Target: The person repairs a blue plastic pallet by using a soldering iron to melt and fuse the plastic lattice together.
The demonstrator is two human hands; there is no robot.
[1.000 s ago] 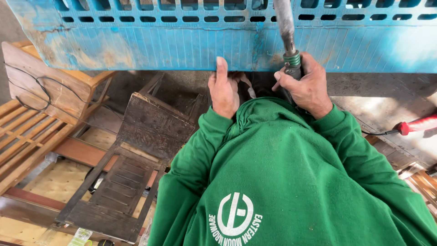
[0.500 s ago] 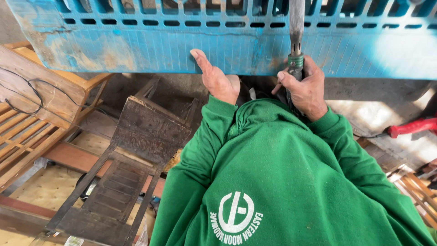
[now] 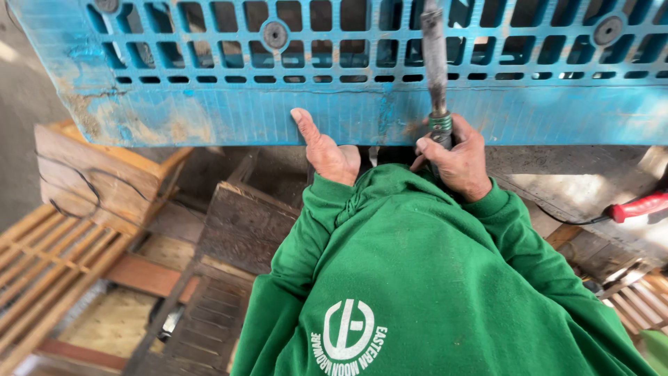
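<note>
A big blue plastic panel [image 3: 209,111] with rows of slots and worn, dirty patches fills the top of the view. My left hand [image 3: 327,152] holds its lower edge, thumb pressed up against the ribbed face and fingers hidden behind. My right hand [image 3: 454,159] is closed around the green-ringed grip of a tool. The tool's grey metal shaft [image 3: 434,59] runs up across the panel's slotted part. Both arms are in green sweatshirt sleeves [image 3: 417,264].
A red-handled tool [image 3: 639,205] with a cable lies on the concrete at the right. Below left are a dark wooden frame [image 3: 243,224], light wooden slats [image 3: 42,264] and a wooden block [image 3: 90,177] with a black wire over it.
My left hand slid left along the panel's lower edge and turned thumb-up. More of the panel's slotted grid is now in view. My right hand kept hold of the tool.
</note>
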